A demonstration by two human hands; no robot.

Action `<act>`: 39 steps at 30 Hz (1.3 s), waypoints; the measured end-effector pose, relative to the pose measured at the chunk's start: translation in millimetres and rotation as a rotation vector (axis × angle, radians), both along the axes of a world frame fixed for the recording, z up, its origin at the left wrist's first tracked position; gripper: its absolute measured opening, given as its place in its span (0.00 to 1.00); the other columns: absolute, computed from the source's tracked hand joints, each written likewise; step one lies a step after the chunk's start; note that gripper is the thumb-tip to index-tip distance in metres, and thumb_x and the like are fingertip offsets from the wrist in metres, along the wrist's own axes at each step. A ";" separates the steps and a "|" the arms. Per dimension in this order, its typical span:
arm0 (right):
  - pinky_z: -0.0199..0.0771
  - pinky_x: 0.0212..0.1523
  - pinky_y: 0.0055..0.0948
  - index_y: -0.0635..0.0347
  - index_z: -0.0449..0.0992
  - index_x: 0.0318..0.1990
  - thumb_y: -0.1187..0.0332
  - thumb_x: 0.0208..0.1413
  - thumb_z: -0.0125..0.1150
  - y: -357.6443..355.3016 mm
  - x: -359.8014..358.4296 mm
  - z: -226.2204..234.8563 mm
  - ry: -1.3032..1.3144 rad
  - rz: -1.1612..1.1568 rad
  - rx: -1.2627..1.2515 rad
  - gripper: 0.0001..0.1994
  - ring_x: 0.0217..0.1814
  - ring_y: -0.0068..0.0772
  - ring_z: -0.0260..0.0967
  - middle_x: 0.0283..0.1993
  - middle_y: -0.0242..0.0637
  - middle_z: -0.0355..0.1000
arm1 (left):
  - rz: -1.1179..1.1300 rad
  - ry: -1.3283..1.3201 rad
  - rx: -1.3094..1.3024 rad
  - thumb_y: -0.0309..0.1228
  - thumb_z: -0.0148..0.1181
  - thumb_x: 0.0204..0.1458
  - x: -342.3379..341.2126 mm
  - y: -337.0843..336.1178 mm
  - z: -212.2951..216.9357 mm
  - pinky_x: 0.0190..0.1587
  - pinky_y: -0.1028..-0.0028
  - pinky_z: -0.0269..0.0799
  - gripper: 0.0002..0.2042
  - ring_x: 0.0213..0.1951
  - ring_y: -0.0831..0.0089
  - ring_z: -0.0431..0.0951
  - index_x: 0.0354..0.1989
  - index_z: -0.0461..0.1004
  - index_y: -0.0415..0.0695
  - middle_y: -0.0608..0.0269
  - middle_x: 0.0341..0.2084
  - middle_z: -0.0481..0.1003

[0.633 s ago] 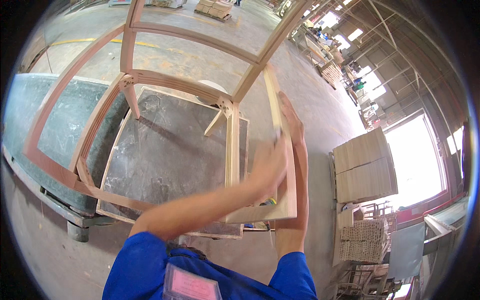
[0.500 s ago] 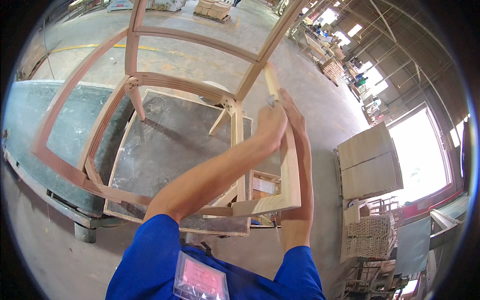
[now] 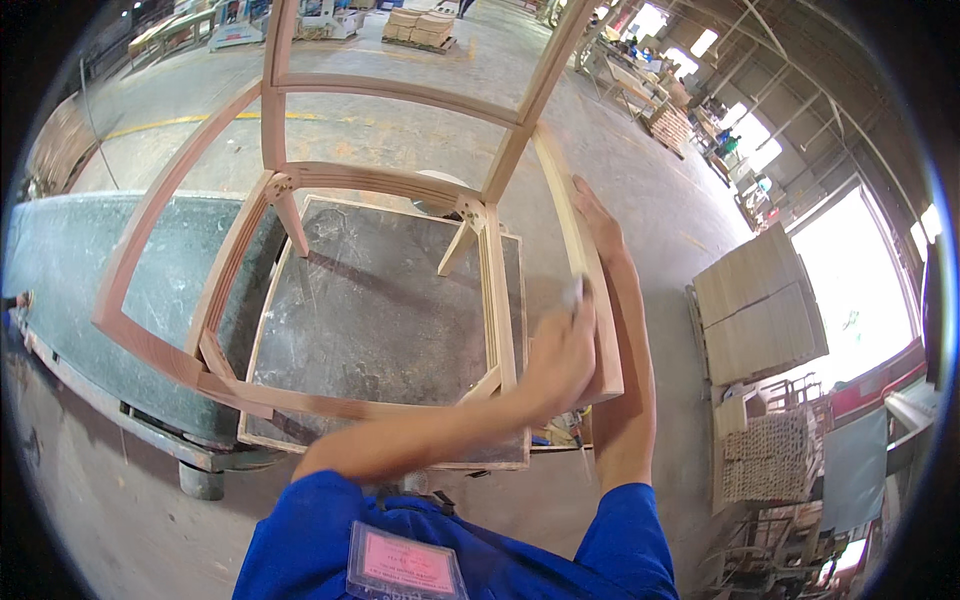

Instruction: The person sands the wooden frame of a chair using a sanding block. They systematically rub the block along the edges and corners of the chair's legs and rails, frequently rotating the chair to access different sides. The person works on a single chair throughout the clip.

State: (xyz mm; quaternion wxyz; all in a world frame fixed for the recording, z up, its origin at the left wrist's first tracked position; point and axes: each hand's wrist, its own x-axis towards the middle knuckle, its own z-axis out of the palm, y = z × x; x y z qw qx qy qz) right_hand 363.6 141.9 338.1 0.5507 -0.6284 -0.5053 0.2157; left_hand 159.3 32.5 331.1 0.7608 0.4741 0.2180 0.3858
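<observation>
- The left hand is curled around a small pale pad, pressed against the side rail of a bare wooden chair frame; the hand is blurred.
- The right hand lies flat, fingers together and stretched out, along the outer face of the frame's side piece, just beyond the left hand.
- The chair frame stands tipped on a dark, dusty board with a pale wooden edge, directly under and left of both hands.
- That board rests on a green surface reaching well to the left of the hands.
- Stacks of flat wooden panels sit on the concrete floor, to the right of the right hand and apart from it.
</observation>
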 end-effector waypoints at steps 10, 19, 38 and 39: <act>0.82 0.34 0.24 0.73 0.65 0.62 0.55 0.67 0.53 -99.6 -85.6 -6.9 0.988 0.260 -0.005 0.28 0.42 0.30 0.76 0.48 0.46 0.75 | 0.550 0.190 0.650 0.27 0.43 0.67 -173.9 25.8 -41.2 0.50 0.73 0.71 0.18 0.47 0.67 0.79 0.61 0.68 0.32 0.49 0.48 0.79; 0.84 0.35 0.36 0.75 0.69 0.57 0.54 0.69 0.47 -172.9 -105.7 -11.5 0.890 0.234 0.024 0.26 0.29 0.36 0.78 0.38 0.49 0.77 | 0.514 0.427 0.577 0.19 0.49 0.61 -222.2 32.5 -99.3 0.51 0.70 0.73 0.13 0.51 0.61 0.80 0.51 0.78 0.36 0.46 0.47 0.79; 0.75 0.36 0.36 0.65 0.78 0.38 0.39 0.66 0.35 -157.9 -141.3 -82.6 1.353 0.373 -0.111 0.35 0.29 0.37 0.74 0.28 0.46 0.76 | -0.308 0.151 1.408 0.44 0.49 0.57 3.9 188.4 36.0 0.61 0.56 0.64 0.20 0.44 0.56 0.78 0.34 0.77 0.36 0.53 0.37 0.79; 0.75 0.35 0.35 0.66 0.78 0.39 0.38 0.66 0.35 -157.3 -123.0 -86.5 1.353 0.303 -0.053 0.36 0.29 0.36 0.74 0.28 0.45 0.76 | -0.382 0.046 1.421 0.42 0.49 0.57 21.8 154.8 20.7 0.61 0.55 0.64 0.18 0.44 0.56 0.78 0.34 0.77 0.38 0.54 0.37 0.79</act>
